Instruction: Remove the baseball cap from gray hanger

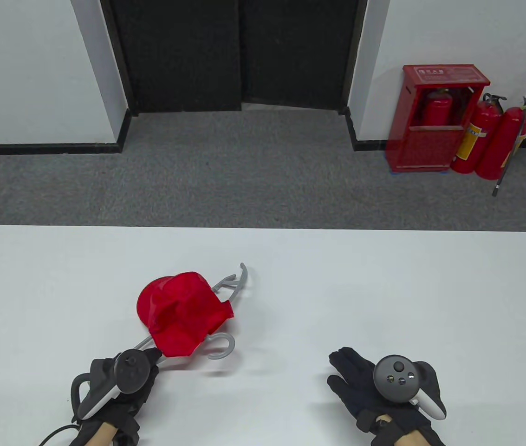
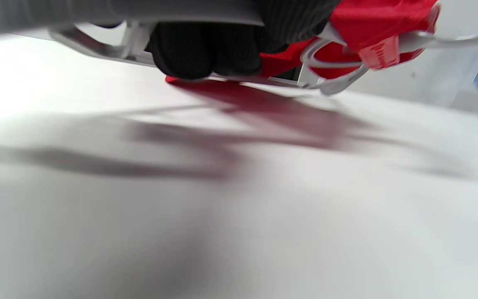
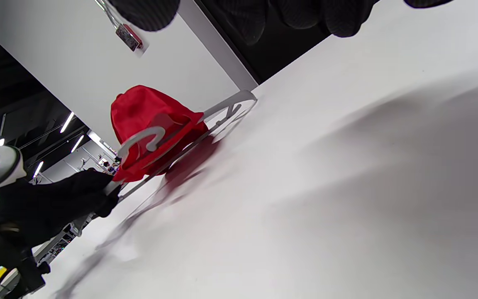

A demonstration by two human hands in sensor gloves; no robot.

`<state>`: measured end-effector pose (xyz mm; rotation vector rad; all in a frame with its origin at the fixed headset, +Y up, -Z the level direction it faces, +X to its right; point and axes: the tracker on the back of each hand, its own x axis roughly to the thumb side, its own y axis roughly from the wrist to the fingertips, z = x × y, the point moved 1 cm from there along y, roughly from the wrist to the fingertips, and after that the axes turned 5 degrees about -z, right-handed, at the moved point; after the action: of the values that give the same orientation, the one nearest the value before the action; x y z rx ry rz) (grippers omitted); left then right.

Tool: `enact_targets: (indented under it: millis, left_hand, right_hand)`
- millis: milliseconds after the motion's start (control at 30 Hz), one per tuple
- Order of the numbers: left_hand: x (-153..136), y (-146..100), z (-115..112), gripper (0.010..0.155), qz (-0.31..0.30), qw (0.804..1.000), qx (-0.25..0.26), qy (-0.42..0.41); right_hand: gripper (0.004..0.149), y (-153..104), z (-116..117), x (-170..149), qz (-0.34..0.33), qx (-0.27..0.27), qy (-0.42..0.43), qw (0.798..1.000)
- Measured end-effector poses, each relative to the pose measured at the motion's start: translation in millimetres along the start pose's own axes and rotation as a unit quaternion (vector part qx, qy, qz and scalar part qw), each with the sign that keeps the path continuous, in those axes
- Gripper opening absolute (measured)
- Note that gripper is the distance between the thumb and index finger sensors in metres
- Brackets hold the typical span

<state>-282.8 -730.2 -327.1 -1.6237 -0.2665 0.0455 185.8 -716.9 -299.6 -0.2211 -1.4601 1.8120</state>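
White table (image 1: 383,288), gray carpet (image 1: 244,176) beyond.

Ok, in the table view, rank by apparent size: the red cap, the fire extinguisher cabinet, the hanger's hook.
1. fire extinguisher cabinet, though it stands farther from the camera
2. red cap
3. hanger's hook

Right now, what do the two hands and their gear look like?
Both hands wear black knit gloves. The left hand carries a tracker with a dark grey face, white body and ring, with a black cable trailing off. The right hand has a matching grey-and-white tracker. Bare wrists show below the gloves.
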Motion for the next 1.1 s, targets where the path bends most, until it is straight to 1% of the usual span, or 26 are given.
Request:
enact_targets:
  millis: [133,300,467,533,633,767,867,933,1100]
  left_hand:
    - [-7.1,-5.7,18.1,0.046,0.0,0.996,0.051,-0.077]
    - [-18.0,-14.2,34.7,0.047,0.0,0.987,0.079,-0.142]
    - [-17.2,-22.8,50.2,0.047,-0.008,0.976,0.105,-0.189]
    - [-15.7,-25.5,54.9,0.047,-0.016,0.972,0.109,-0.209]
    - [-12.4,-29.5,61.4,0.047,-0.038,0.96,0.116,-0.253]
    - [-6.4,-33.6,67.0,0.047,-0.064,0.943,0.123,-0.303]
    - [-0.6,-35.4,69.5,0.047,-0.081,0.932,0.121,-0.333]
    - [3.4,-35.5,69.9,0.047,-0.095,0.927,0.109,-0.346]
    - [18.0,-38.4,71.5,0.047,-0.119,0.92,0.098,-0.36]
  right_hand:
    - [0.069,-0.2,-0.5,-0.2,-0.001,-0.003,0.002,1.0]
    - [0.069,0.0,0.5,0.6,-0.003,-0.002,0.002,1.0]
    - [0.069,-0.7,-1.2,1.6,-0.008,-0.004,-0.001,1.0]
    - [0.069,-1.6,-3.0,3.0,-0.011,-0.011,-0.001,1.0]
    - [0.069,-3.5,-6.2,7.3,-0.029,-0.034,-0.002,0.999]
    - [0.069,-5.1,-8.6,13.1,-0.05,-0.053,-0.015,0.997]
    - [0.068,-7.5,-12.3,18.2,-0.067,-0.079,-0.023,0.994]
    - [0.068,-8.9,-14.1,20.8,-0.074,-0.092,-0.024,0.993]
    - [0.066,-13.4,-17.3,30.3,-0.106,-0.145,-0.029,0.983]
